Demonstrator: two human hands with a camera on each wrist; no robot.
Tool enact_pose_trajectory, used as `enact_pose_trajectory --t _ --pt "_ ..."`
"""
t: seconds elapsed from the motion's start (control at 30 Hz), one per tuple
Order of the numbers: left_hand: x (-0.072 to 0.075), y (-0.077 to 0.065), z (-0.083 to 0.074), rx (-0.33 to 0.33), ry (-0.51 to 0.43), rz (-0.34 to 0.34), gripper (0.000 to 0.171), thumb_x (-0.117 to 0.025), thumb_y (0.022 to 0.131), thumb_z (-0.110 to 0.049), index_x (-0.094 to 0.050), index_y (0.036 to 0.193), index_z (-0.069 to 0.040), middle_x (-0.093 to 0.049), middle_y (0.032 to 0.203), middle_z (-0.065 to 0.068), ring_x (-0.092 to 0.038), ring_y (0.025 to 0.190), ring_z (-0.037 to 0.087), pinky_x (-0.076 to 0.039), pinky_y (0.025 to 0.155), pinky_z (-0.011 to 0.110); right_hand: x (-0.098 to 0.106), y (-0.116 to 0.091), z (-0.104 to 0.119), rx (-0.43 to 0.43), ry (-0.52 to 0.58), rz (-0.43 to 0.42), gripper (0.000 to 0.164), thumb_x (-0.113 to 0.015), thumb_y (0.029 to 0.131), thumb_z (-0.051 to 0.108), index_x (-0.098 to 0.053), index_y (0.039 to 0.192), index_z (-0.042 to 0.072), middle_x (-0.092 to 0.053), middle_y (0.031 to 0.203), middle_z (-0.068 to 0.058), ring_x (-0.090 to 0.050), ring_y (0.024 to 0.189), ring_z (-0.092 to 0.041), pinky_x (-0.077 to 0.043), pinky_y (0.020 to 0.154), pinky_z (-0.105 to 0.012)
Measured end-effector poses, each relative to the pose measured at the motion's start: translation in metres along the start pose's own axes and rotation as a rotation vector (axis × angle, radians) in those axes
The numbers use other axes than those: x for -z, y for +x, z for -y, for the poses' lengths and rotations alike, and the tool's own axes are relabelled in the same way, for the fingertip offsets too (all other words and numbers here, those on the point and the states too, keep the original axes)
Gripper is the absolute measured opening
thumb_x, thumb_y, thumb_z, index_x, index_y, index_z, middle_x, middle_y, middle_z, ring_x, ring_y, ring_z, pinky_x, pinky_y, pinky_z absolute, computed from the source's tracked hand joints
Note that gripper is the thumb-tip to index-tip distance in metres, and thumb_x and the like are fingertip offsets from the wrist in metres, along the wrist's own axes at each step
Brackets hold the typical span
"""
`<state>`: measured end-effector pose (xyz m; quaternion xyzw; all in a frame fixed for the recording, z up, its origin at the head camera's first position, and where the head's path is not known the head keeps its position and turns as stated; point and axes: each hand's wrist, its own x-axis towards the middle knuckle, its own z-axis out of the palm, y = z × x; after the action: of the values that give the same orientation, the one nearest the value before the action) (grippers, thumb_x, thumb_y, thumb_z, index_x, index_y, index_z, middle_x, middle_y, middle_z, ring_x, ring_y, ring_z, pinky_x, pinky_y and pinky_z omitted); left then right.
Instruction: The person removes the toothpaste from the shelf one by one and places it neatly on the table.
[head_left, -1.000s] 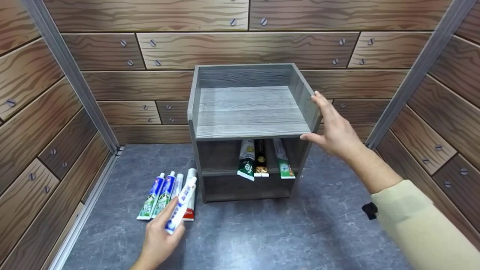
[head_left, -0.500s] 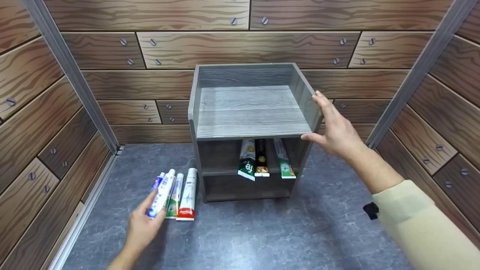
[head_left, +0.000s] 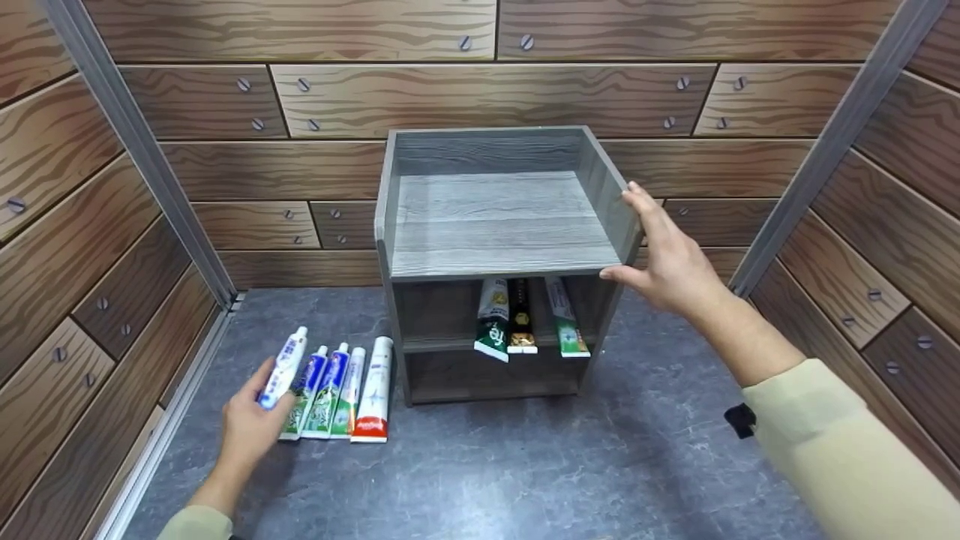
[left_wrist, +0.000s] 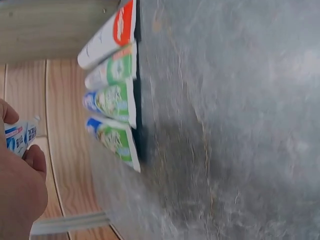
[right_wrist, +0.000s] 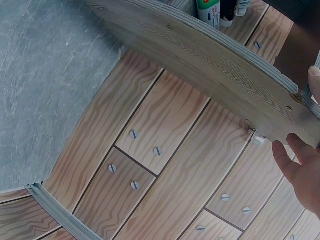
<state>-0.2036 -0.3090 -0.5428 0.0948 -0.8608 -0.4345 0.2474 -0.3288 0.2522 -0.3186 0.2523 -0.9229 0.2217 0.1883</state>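
Note:
My left hand [head_left: 251, 420] pinches a white toothpaste tube [head_left: 285, 367] with blue lettering, cap pointing up and away, beyond the left end of a row on the floor. The same held tube [left_wrist: 20, 137] shows between finger and thumb in the left wrist view. Two blue-and-green toothpaste tubes [head_left: 328, 394], a white-and-green tube [head_left: 349, 394] and a larger white tube with a red end [head_left: 375, 390] make up that row. My right hand [head_left: 667, 262] rests on the right side panel of a grey wooden shelf unit [head_left: 495, 217], fingers extended, thumb at its front edge.
Inside the unit's middle compartment lie a dark green-ended tube [head_left: 493, 319], a black-and-gold tube [head_left: 521, 319] and a white-and-green one [head_left: 566, 319], ends jutting over the front. Wood-patterned walls [head_left: 480, 97] enclose the grey floor [head_left: 480, 472] on the left, back and right.
My left hand has carried the white tube leftward, from over the right of the row, across the other tubes, to its left end. The right hand has stayed at the shelf unit.

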Motion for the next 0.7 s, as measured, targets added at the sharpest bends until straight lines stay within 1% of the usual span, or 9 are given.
enact_pose_trajectory --t 0.13,0.2,0.3,0.4,0.53,0.7 --pt "0.001 0.007 0.014 0.018 0.025 0.011 0.064 -0.073 0.085 -0.004 -0.06 0.147 0.002 -0.064 0.138 0.029 -0.065 0.11 0.041 -0.05 0.093 0.047 -0.001 0.0 0.0 0.002 -0.004 -0.009 0.104 -0.092 0.084 0.026 -0.027 0.164 0.011 -0.022 0.175 -0.015 -0.037 0.15 -0.049 -0.039 0.111 -0.069" --pt "0.002 0.009 0.022 0.039 0.027 0.027 0.064 -0.073 0.086 -0.004 -0.059 0.148 0.003 -0.063 0.14 0.029 -0.064 0.115 0.044 -0.049 0.098 0.053 -0.001 0.0 0.0 0.003 -0.006 -0.012 0.104 -0.092 0.084 0.026 -0.027 0.164 0.011 -0.022 0.175 -0.015 -0.037 0.149 -0.049 -0.039 0.111 -0.069" --pt "0.001 0.01 0.035 0.083 0.037 0.054 0.065 -0.072 0.087 -0.004 -0.056 0.149 0.004 -0.058 0.146 0.031 -0.06 0.126 0.047 -0.046 0.106 0.055 -0.002 0.0 0.0 -0.004 -0.01 -0.002 0.104 -0.092 0.085 0.026 -0.027 0.164 0.012 -0.022 0.175 -0.014 -0.038 0.149 -0.049 -0.039 0.11 -0.069" --pt "0.0 0.012 0.045 0.124 0.044 0.088 0.066 -0.07 0.089 -0.005 -0.053 0.151 0.006 -0.052 0.151 0.033 -0.054 0.135 0.05 -0.042 0.112 0.056 -0.002 0.0 0.001 -0.015 -0.009 0.007 0.104 -0.092 0.085 0.027 -0.026 0.165 0.013 -0.021 0.176 -0.013 -0.038 0.148 -0.05 -0.04 0.11 -0.07" --pt "-0.003 0.015 0.055 0.165 0.048 0.141 0.067 -0.068 0.092 -0.006 -0.047 0.154 0.008 -0.048 0.153 0.035 -0.048 0.14 0.052 -0.039 0.116 0.057 -0.002 0.0 0.001 -0.021 -0.009 0.009 0.104 -0.091 0.086 0.027 -0.026 0.165 0.014 -0.02 0.176 -0.013 -0.039 0.147 -0.05 -0.04 0.109 -0.07" --pt "-0.007 0.016 0.06 0.196 0.053 0.201 0.068 -0.066 0.094 -0.006 -0.042 0.156 0.009 -0.047 0.154 0.035 -0.046 0.142 0.052 -0.037 0.117 0.057 0.0 -0.001 0.001 -0.018 -0.012 0.007 0.103 -0.091 0.086 0.028 -0.025 0.165 0.014 -0.02 0.176 -0.013 -0.038 0.148 -0.05 -0.04 0.108 -0.07"
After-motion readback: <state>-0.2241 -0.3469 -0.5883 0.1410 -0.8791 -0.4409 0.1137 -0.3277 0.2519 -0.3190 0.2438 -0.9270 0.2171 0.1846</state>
